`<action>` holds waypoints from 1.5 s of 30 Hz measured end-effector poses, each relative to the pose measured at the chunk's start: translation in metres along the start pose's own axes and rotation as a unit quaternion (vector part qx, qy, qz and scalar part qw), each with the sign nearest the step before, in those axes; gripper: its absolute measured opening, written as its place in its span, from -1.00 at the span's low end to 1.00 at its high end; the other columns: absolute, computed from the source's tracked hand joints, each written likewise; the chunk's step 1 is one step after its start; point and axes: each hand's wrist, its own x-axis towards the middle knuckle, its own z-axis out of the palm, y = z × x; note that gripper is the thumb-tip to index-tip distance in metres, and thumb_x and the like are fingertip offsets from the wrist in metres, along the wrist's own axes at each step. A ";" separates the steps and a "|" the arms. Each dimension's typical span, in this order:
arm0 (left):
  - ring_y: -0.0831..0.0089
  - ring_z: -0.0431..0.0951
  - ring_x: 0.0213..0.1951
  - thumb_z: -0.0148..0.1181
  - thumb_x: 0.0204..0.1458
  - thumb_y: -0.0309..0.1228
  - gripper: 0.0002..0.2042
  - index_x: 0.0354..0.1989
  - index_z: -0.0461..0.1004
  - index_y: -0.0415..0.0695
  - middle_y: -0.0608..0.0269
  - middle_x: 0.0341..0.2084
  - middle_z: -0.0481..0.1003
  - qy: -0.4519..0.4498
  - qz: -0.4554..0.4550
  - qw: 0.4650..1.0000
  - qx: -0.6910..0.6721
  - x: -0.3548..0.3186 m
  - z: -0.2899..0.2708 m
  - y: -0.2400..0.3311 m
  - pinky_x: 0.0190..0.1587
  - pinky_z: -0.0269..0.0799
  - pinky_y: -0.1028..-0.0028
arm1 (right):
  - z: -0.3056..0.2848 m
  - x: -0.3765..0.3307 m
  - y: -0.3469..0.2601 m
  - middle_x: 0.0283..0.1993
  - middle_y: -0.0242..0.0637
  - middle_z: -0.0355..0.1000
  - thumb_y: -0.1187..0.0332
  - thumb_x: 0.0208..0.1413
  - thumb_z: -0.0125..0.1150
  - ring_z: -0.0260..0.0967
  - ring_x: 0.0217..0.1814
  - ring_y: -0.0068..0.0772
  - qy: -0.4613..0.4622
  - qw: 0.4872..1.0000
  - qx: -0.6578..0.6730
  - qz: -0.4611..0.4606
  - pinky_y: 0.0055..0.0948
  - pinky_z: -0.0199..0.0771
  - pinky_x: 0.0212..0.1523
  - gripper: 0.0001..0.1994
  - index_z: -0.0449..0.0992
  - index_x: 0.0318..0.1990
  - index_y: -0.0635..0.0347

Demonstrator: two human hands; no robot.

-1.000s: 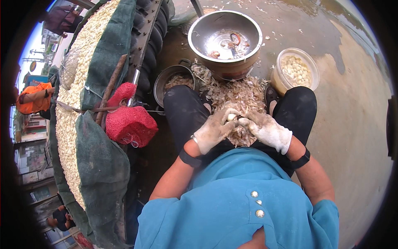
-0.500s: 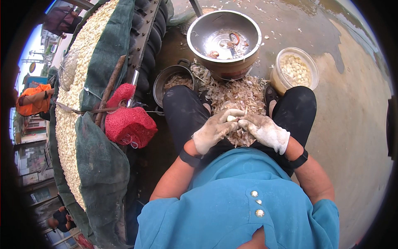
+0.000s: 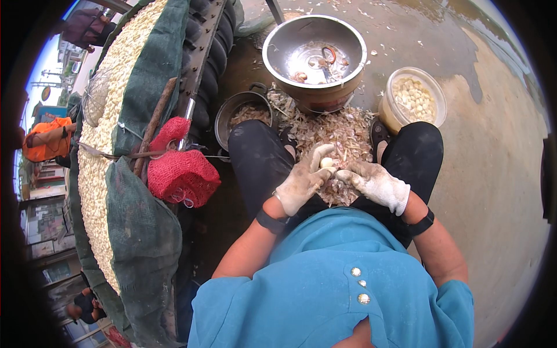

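Both my hands are in dirty white gloves over my lap, above a pile of papery garlic skins (image 3: 333,136). My left hand (image 3: 300,181) is closed around a pale peeled garlic clove (image 3: 326,163), which shows between thumb and forefinger. Just beside it, my right hand (image 3: 376,182) has its thumb and fingers pinched together, the tips close to the clove. Whatever those fingertips grip is too small to make out. Past my right knee stands a round clear tub (image 3: 387,110) with many peeled cloves in it.
A steel bowl (image 3: 275,43) with some skins and a red-and-black tool (image 3: 329,55) stands ahead. Left of my knee is a metal pot (image 3: 222,124) of skins. A long green-cloth-lined heap of cloves (image 3: 96,197) and a red mesh bag (image 3: 183,174) lie left; several people are beyond.
My hands have drawn slightly apart. The left thumb and forefinger have spread, leaving the clove more exposed, and the right hand has shifted a little to the right.
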 end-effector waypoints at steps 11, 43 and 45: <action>0.53 0.42 -0.10 0.08 0.09 -0.49 -0.67 0.05 0.41 -0.26 0.25 -0.06 0.43 -0.025 -0.033 0.999 -0.016 0.002 0.017 -0.011 -0.03 0.40 0.50 | 0.006 0.011 -0.023 -0.10 -0.14 0.45 -0.02 0.17 0.23 0.40 0.08 -0.34 0.075 0.995 0.067 0.020 -0.40 0.36 0.15 -0.45 0.40 0.08 0.29; 0.62 0.48 -0.49 0.10 0.18 -0.38 -0.81 -0.13 0.56 -0.15 0.34 -0.50 0.52 -0.124 -0.146 0.976 -0.106 0.003 0.023 -0.005 -0.43 0.39 0.62 | 0.011 0.013 -0.010 0.01 0.13 0.48 -0.16 0.14 0.16 0.43 0.12 0.04 0.049 0.979 -0.179 0.085 -0.21 0.40 0.14 -0.29 0.38 0.15 0.37; 0.58 0.49 -0.47 0.11 0.18 -0.38 -0.81 -0.13 0.55 -0.17 0.32 -0.50 0.52 -0.134 -0.178 0.973 -0.054 0.003 0.022 0.006 -0.39 0.43 0.57 | 0.006 0.012 -0.005 0.01 0.13 0.48 -0.17 0.13 0.17 0.43 0.13 0.02 0.032 0.986 -0.154 0.061 -0.22 0.40 0.13 -0.28 0.38 0.14 0.38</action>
